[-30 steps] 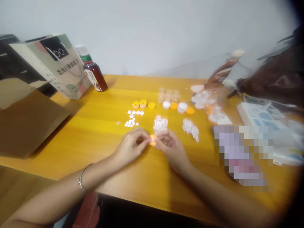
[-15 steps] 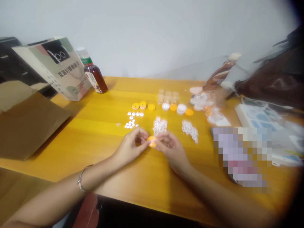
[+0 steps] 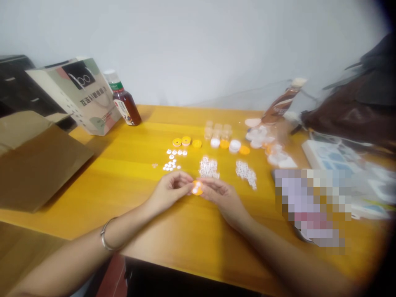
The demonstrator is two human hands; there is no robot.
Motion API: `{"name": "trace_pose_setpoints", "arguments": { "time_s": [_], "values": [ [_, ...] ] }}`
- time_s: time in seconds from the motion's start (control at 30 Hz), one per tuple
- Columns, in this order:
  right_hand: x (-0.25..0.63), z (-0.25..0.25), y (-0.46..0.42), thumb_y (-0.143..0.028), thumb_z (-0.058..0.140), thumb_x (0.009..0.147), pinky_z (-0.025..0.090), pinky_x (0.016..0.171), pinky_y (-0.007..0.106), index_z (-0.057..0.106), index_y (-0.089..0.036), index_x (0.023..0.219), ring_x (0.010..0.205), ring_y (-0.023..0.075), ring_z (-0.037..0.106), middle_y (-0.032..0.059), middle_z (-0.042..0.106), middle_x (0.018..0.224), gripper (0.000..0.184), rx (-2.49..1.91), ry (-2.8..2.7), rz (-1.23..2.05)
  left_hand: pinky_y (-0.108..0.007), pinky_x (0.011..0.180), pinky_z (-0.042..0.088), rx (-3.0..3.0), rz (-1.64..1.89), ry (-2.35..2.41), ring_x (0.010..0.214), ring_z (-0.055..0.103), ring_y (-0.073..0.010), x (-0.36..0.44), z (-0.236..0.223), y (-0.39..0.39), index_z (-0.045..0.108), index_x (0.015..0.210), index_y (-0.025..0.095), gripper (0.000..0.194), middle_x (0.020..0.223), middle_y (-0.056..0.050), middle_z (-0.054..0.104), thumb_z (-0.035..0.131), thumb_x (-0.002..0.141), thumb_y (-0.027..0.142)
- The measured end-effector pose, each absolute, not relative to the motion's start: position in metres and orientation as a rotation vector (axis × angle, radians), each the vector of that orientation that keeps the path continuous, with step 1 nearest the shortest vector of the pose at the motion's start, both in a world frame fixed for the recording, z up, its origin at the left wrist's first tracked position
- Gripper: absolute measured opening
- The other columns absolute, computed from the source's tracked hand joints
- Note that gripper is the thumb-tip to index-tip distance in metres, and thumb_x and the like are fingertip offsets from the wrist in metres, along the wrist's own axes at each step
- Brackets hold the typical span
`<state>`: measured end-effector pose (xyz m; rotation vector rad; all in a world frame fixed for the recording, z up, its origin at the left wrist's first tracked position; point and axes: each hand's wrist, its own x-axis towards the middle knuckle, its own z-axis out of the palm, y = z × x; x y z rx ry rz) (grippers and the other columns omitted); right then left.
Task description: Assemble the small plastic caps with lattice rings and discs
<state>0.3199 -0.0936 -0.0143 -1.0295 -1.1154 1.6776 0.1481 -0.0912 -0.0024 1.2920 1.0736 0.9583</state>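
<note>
Between my two hands is a small round orange cap-like piece [image 3: 197,188] with whitish spots on its face. My left hand [image 3: 171,189] pinches its left edge between thumb and fingers. From the other side, the thumb and fingers of my right hand [image 3: 224,200] close on its right edge. Just beyond my fingers lies a pile of small white pieces [image 3: 208,167], and a second such pile [image 3: 246,174] is farther right. Little white discs [image 3: 169,166] are scattered beyond my left hand. Blur hides the finer detail of the held piece.
Yellow round pieces [image 3: 186,141] and white and orange caps [image 3: 235,146] form a row, with clear cylinders [image 3: 218,130] behind. A cardboard box [image 3: 40,161], paper bag [image 3: 93,103] and dark drink bottle [image 3: 127,108] stand left. Right are a brown bottle [image 3: 283,103] and a pixelated object [image 3: 309,210].
The orange piece is turned slightly, and whitish spots now show on its face. Both hands keep their hold on it. The whole view has shifted a little.
</note>
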Motion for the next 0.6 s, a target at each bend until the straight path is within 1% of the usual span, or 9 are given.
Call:
{"name": "trace_pose_setpoints", "arguments": {
  "time_s": [0.13,0.27,0.37,0.53,0.6],
  "values": [
    [0.318,-0.014,-0.093,-0.018,0.074,0.06,0.049,0.087,0.033,0.062,-0.023,0.097,0.086,0.015,0.065,0.0,0.07,0.089,0.039,-0.947,-1.212,1.683,-0.024,0.068,0.046,1.337,1.004,1.086,0.068,0.057,-0.0099,0.147,-0.007,-0.09,0.058,0.085,0.012,0.022,0.078,-0.004,0.062,0.066,0.073,0.03],
    [0.317,-0.016,-0.094,-0.018,0.072,0.062,0.051,0.085,0.034,0.061,-0.021,0.094,0.083,0.0158,0.066,0.0014,0.07,0.087,0.034,-0.971,-1.236,1.625,-0.024,0.068,0.046,1.368,1.002,1.084,0.069,0.057,-0.0101,0.147,-0.012,-0.092,0.058,0.086,0.012,0.023,0.078,-0.004,0.062,0.065,0.074,0.031],
    [0.317,-0.017,-0.094,-0.02,0.07,0.064,0.051,0.085,0.035,0.061,-0.021,0.094,0.085,0.0165,0.066,0.0027,0.07,0.09,0.031,-0.994,-1.257,1.58,-0.026,0.07,0.047,1.469,1.007,1.105,0.073,0.058,-0.0115,0.147,-0.015,-0.091,0.057,0.089,0.014,0.021,0.081,-0.005,0.062,0.061,0.077,0.031],
    [0.318,-0.019,-0.094,-0.021,0.069,0.064,0.051,0.084,0.034,0.06,-0.02,0.097,0.085,0.0163,0.065,0.0032,0.069,0.089,0.034,-1.027,-1.291,1.555,-0.028,0.074,0.045,2.0,1.078,1.203,0.078,0.056,-0.0131,0.147,0.003,-0.056,0.058,0.09,0.015,0.013,0.085,-0.004,0.061,0.051,0.084,0.024],
    [0.318,-0.019,-0.095,-0.021,0.069,0.063,0.051,0.083,0.033,0.06,-0.02,0.097,0.084,0.0164,0.065,0.0037,0.068,0.089,0.035,-1.043,-1.307,1.559,-0.028,0.076,0.043,2.316,0.999,1.145,0.082,0.055,-0.0141,0.154,0.015,-0.028,0.059,0.091,0.016,0.014,0.088,-0.005,0.06,0.047,0.085,0.02]
  ]
}}
